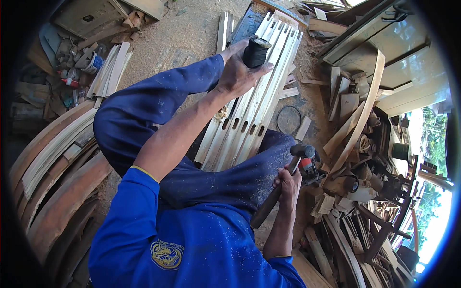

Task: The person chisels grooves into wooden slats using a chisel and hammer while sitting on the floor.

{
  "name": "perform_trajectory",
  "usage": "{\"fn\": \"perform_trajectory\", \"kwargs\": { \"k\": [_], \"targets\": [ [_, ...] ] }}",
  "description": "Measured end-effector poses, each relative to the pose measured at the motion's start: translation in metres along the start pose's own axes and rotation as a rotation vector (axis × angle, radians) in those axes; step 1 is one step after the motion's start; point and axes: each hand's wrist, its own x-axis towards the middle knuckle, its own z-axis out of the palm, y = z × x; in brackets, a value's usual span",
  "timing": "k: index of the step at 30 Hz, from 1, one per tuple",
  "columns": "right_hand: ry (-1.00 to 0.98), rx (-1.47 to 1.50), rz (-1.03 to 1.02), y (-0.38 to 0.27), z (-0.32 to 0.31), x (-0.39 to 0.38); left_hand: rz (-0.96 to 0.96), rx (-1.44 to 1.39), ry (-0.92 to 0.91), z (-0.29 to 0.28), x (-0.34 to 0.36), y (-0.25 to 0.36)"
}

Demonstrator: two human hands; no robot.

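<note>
My left hand (238, 72) is closed round a thick, black-wrapped handle (255, 54) with a pale round end toward me. Whatever lies below that handle is hidden by the hand and the wood. Under it, several pale wooden strips (249, 115) lie side by side between my legs, with oval slots cut near both ends. At my right thigh, my right hand (288, 185) grips a hammer (267, 207) close below its metal head, its dark handle slanting down to the left. A red and black tool (308, 165) shows partly behind the hammer head.
Curved wooden boards (57, 139) are stacked at the left. Offcuts and a long curved piece (365, 105) crowd the right, below a leaning panelled door (408, 57). Sawdust covers the floor (177, 29). A thin black ring (289, 120) lies right of the strips.
</note>
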Motion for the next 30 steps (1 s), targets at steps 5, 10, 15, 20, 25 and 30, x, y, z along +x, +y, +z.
{"fn": "perform_trajectory", "kwargs": {
  "k": [5,10,15,20,25,30],
  "targets": [
    [0.017,-0.011,-0.006,-0.003,0.003,-0.004,-0.091,-0.024,-0.044,-0.004,-0.003,-0.01],
    [0.008,-0.044,-0.005,-0.001,0.004,-0.004,-0.045,0.004,-0.016,-0.002,-0.002,-0.01],
    [-0.014,-0.053,0.005,-0.001,0.009,-0.003,0.02,0.01,0.051,0.003,-0.005,-0.017],
    [-0.008,-0.073,0.009,-0.003,0.012,-0.002,0.032,0.017,0.061,0.003,-0.005,-0.014],
    [-0.022,-0.074,0.007,-0.003,0.013,-0.002,0.007,0.045,0.043,0.003,-0.005,-0.014],
    [-0.018,-0.088,-0.007,-0.006,0.014,-0.002,-0.006,0.171,-0.002,0.003,-0.013,-0.008]
  ]
}}
